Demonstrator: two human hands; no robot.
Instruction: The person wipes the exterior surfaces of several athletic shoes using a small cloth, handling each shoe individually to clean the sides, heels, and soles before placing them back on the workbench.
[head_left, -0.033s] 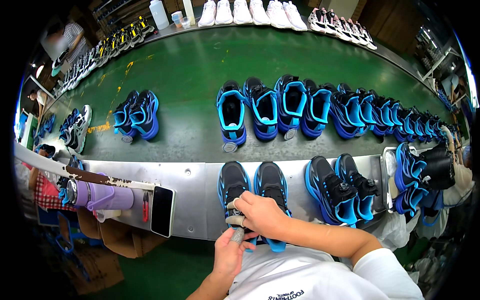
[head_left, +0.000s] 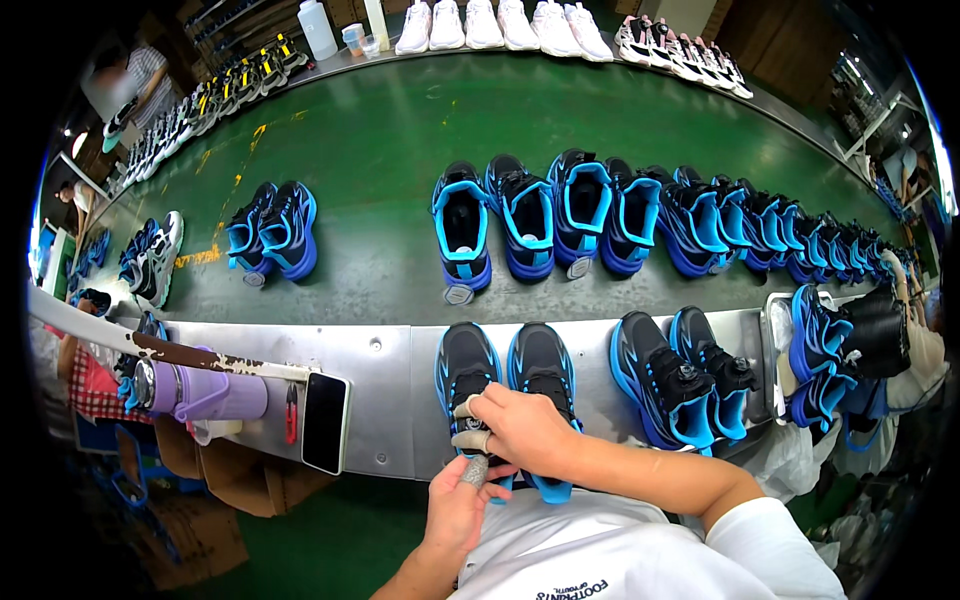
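Note:
Two black sneakers with blue soles stand side by side at the steel edge in front of me, toes pointing away. Over the left sneaker (head_left: 467,352), my right hand (head_left: 525,430) has its fingers closed at the upper near the ankle opening; pale finger covers are on some fingertips. My left hand (head_left: 460,505) pinches that shoe's near end from below, a grey wrap on one finger. Exactly what the fingertips grip is hidden by the hands. Beside it, the right sneaker (head_left: 541,355) lies partly behind my right hand and wrist.
Another sneaker pair (head_left: 672,385) stands to the right, near a metal tray (head_left: 775,350). Sneakers line the green belt (head_left: 370,200), with one pair (head_left: 273,232) farther left. At left lie a phone (head_left: 325,422), a red cutter (head_left: 291,413) and a purple bottle (head_left: 215,390) beneath a chipped white bar.

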